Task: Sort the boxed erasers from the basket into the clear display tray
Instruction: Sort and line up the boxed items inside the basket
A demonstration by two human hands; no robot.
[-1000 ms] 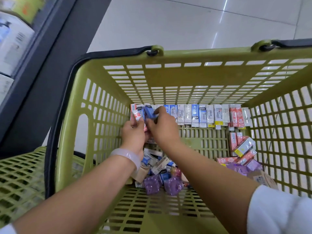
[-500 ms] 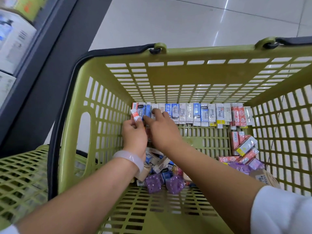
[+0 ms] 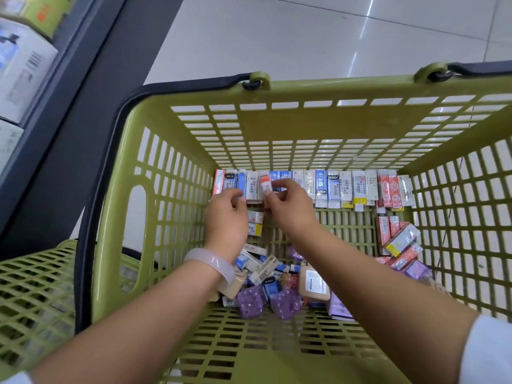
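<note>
The right hand [image 3: 288, 209] is lifting off the row now; half a second ago its fingers were pressing flat on the boxes, and now thumb and forefinger are pinching a small red-and-white eraser box [image 3: 265, 184], holding it upright just in front of the row of boxed erasers [image 3: 332, 187] standing along the far wall of the basket [image 3: 277, 126]; the left hand [image 3: 225, 217] is sitting just left of that pinch, fingers curled against the row's left end, though whether it is gripping a box I cannot tell. The pinched box's long axis is running up and away, parallel to its neighbours; a gap for it looks to be lying directly beyond the grip, so the right hand is the nearer one; the loose pile of erasers [image 3: 266, 281] is lying below both wrists, nearer the person; a clear tray is not plainly showing.
</note>
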